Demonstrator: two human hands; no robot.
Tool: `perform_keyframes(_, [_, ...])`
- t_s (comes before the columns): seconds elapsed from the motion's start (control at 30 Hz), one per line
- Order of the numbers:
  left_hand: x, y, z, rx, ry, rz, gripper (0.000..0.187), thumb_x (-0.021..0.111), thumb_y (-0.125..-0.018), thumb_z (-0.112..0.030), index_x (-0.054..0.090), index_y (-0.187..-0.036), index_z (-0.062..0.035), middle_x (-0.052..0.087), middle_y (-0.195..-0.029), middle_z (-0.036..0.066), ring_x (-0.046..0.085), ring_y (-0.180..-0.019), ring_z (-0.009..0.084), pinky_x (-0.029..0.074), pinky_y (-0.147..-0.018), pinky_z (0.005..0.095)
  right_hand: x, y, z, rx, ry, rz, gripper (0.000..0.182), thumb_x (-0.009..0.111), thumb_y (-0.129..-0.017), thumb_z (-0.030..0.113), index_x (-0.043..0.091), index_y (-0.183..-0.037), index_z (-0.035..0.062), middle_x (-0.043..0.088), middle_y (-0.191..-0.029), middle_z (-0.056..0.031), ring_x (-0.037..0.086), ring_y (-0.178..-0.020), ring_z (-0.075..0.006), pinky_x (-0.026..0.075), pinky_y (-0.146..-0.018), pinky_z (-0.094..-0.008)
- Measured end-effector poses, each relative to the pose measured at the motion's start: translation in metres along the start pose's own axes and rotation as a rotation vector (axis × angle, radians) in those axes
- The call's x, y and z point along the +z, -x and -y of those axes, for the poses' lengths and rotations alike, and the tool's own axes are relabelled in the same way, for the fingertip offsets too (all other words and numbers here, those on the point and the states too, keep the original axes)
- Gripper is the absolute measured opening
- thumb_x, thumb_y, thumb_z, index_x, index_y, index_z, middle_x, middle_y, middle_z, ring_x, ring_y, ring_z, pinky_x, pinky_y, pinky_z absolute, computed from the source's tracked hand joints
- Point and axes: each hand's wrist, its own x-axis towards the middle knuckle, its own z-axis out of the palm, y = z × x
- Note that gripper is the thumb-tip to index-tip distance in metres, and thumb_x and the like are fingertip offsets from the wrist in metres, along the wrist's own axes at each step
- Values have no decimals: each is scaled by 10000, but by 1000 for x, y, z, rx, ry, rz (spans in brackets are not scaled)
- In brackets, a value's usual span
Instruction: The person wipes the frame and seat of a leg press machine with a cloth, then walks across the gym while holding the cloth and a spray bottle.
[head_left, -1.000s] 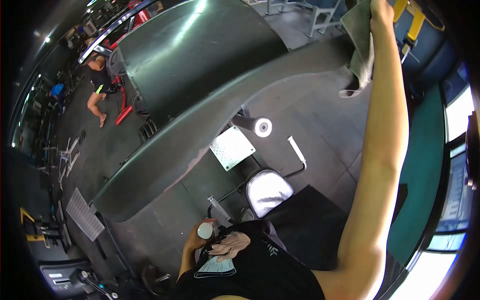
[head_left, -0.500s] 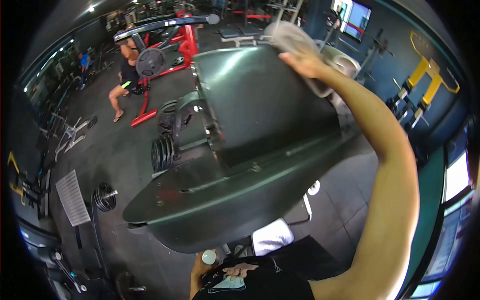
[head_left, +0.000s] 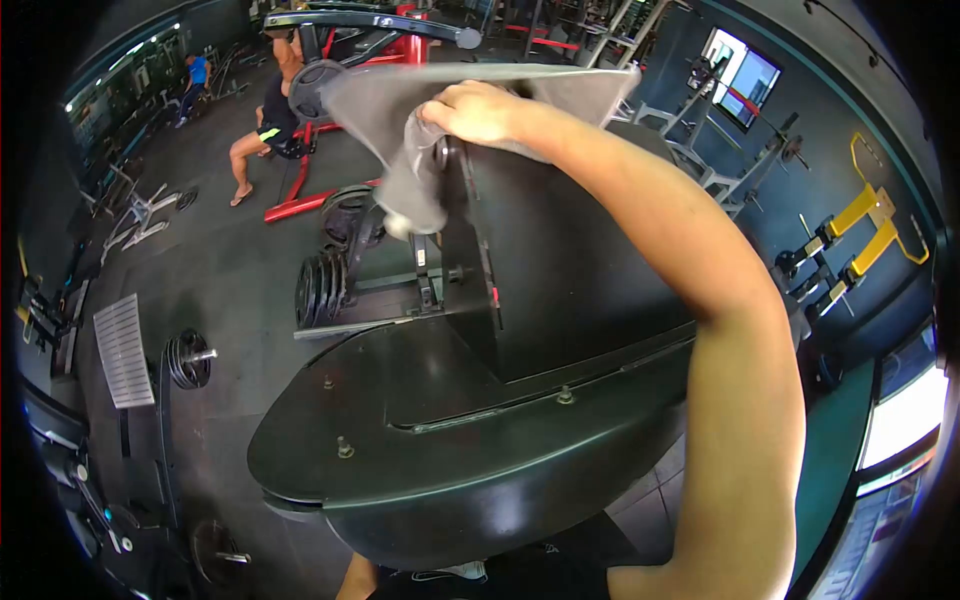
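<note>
The right hand is closed on a bunched grey cloth, up at the top left corner of the black machine housing; part of the cloth hangs past the housing's left edge while the rest fans out along its upper edge, blurred enough that I cannot tell how much of it touches; the left hand is hidden below the housing, only a bit of forearm showing, so I cannot tell whether its fingers are apart or clamped on something; the step in hand looks to be wiping the housing's upper panel; the next move probably calls for a steady hold, the cloth laid flat on the housing and clear of its upright bolts; left of the housing stand black weight plates; farther off, at its upper left, sits a person.
</note>
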Motion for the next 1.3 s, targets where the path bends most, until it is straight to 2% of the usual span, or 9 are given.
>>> perform_keyframes(0.1, [2,-1,15,-8,-38,30,525,820,-668,-166,646,-1152,-62,677,-1059,133,646,-967,246,506,-848,366,-6,-11,38,-210,514,271,445,440,-905,335,684,-1042,-10,657,-1110,-255,607,-1100,-402,490,-915,-475])
perform_keyframes(0.2, [11,-5,36,-21,-79,74,526,822,-664,-176,646,-1145,-58,676,-1073,143,648,-971,259,507,-851,375,26,39,85,-355,956,553,392,481,-889,314,730,-998,32,646,-1214,-211,612,-1139,-351,517,-878,-447])
perform_keyframes(0.33, [26,-14,56,-9,-91,112,529,824,-659,-189,645,-1137,-53,675,-1091,157,650,-976,277,507,-855,387,24,26,88,-252,766,601,280,659,-764,222,749,-973,59,710,-1014,-111,658,-894,-274,513,-770,-412])
perform_keyframes(0.43, [28,-12,57,9,-64,50,532,826,-655,-198,644,-1131,-48,675,-1105,167,652,-979,290,508,-858,396,98,-33,49,-310,767,1075,322,577,-842,265,725,-1057,78,696,-1097,-101,654,-961,-286,509,-829,-419])
perform_keyframes(0.63, [16,1,37,90,68,-173,579,832,-594,-165,651,-1135,-65,676,-1123,178,626,-1071,348,491,-918,421,78,25,86,-402,549,782,325,590,-849,206,690,-1134,86,659,-1201,-110,589,-1149,-276,446,-979,-391])
perform_keyframes(0.87, [-3,3,21,133,69,-144,492,818,-559,-91,675,-1027,-35,705,-923,174,673,-867,331,526,-802,414,41,79,95,-573,242,-100,316,613,-841,186,679,-1144,126,655,-1179,-118,581,-1146,-287,464,-971,-383])
perform_keyframes(1.03, [-10,-6,11,19,-53,-13,443,776,-605,-152,681,-1021,-35,703,-923,160,663,-865,324,520,-814,412,9,11,44,-333,746,273,314,612,-838,278,694,-1104,132,675,-1126,-118,607,-1076,-326,481,-938,-407])
perform_keyframes(1.13, [3,-12,51,7,-92,53,475,743,-640,-203,670,-1085,-53,685,-1076,161,628,-1037,334,484,-920,411,9,49,52,-741,408,-13,253,601,-826,214,732,-1039,179,705,-1103,-43,653,-998,-267,534,-787,-386])
perform_keyframes(1.3, [13,-4,52,205,121,-261,497,773,-641,-189,660,-1096,-22,673,-1128,186,575,-1142,388,450,-996,413,12,160,95,-533,224,322,452,550,-873,262,585,-1300,118,560,-1336,-141,480,-1277,-352,330,-1112,-461])
